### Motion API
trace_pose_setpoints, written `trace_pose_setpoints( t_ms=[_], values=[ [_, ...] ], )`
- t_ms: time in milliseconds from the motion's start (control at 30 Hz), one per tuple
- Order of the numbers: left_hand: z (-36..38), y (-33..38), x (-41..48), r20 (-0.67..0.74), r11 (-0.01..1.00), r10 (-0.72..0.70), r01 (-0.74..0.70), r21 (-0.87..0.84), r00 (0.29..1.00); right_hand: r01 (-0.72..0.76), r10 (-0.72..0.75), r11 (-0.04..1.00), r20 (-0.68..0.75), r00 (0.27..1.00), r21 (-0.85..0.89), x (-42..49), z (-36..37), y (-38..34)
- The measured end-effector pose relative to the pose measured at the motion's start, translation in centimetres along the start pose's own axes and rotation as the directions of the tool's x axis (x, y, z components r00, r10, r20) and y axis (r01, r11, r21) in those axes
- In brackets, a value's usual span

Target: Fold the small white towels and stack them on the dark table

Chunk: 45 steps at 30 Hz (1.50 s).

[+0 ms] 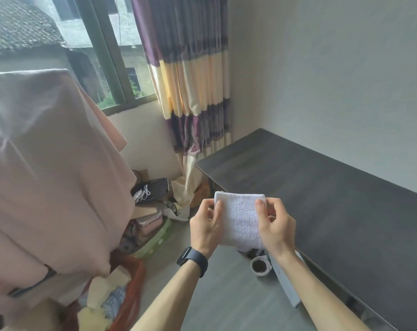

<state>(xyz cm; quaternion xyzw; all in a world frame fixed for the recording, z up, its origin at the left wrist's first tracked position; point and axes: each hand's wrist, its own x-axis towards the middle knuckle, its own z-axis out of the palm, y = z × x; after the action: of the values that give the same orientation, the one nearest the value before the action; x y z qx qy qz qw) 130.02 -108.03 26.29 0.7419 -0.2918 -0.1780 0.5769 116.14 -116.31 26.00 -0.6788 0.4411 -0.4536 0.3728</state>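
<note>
A folded white towel [240, 218] is held in the air between both hands, pinched at its left edge by the left hand [205, 225] and at its right edge by the right hand [275, 226], just beside the near edge of the dark table [322, 187]. A watch [193, 260] is worn on the left wrist.

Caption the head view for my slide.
Left hand and right hand pinch a folded white towel near the dark table.

Dark table [322, 199] cropped at right edge.

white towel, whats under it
Below the white towel, on the floor, stands a small white cup with dark contents. A second dark object is partly covered by the towel.
</note>
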Motion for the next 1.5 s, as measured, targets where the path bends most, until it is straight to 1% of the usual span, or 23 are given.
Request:
trace_pose_setpoints(
  t_ms=[133,267,367,433,667,800,933,1133,1267,1333,1400,1500],
  values=[
    [2.2,-1.2,7.9,0.065,1.0,-0.019,0.019,0.01,0.998,-0.051,0.05,0.998,-0.028,0.998,-0.03,6.3,4.4,2.3],
    [5.7,-3.4,17.0,0.111,0.998,-0.001,-0.006,0.064,0.994,-0.119,0.117,0.992,-0.038,0.992,-0.032,13.1,8.7,5.7],
    [9.1,-4.9,23.3,0.168,0.996,-0.04,0.025,0.09,0.985,-0.165,0.163,0.985,-0.047,0.986,-0.041,18.7,11.6,8.5],
    [11.3,-5.8,27.2,0.192,0.993,-0.064,0.043,0.108,0.979,-0.22,0.219,0.975,-0.039,0.975,-0.041,22.4,13.1,10.2],
    [17.1,-7.7,38.0,0.302,0.982,-0.159,0.119,0.146,0.94,-0.393,0.389,0.916,-0.063,0.919,-0.076,31.5,17.5,15.1],
    [20.3,-10.5,43.6,0.385,0.966,-0.227,0.156,0.208,0.894,-0.481,0.469,0.87,-0.118,0.875,-0.111,35.2,20.4,18.1],
    [23.6,-13.5,49.6,0.504,0.947,-0.273,0.138,0.29,0.819,-0.569,0.541,0.813,-0.203,0.816,-0.121,38.4,23.6,21.1],
    [27.9,-16.0,56.7,0.686,0.916,-0.326,0.039,0.399,0.65,-0.732,0.672,0.679,-0.351,0.652,-0.058,41.3,27.3,24.2],
    [30.5,-18.5,59.2,0.737,0.897,-0.357,-0.009,0.442,0.575,-0.787,0.718,0.616,-0.384,0.58,-0.038,42.4,29.1,26.7],
    [31.7,-19.7,60.1,0.746,0.89,-0.372,-0.015,0.455,0.553,-0.805,0.733,0.591,-0.386,0.56,-0.046,43.0,29.9,28.2],
    [33.2,-21.2,61.0,0.751,0.884,-0.371,-0.039,0.465,0.546,-0.817,0.743,0.574,-0.388,0.546,-0.05,43.6,30.6,30.0],
    [35.1,-23.6,62.0,0.738,0.864,-0.367,-0.086,0.496,0.567,-0.825,0.747,0.56,-0.382,0.544,-0.077,44.3,31.6,33.1]
  ],
)
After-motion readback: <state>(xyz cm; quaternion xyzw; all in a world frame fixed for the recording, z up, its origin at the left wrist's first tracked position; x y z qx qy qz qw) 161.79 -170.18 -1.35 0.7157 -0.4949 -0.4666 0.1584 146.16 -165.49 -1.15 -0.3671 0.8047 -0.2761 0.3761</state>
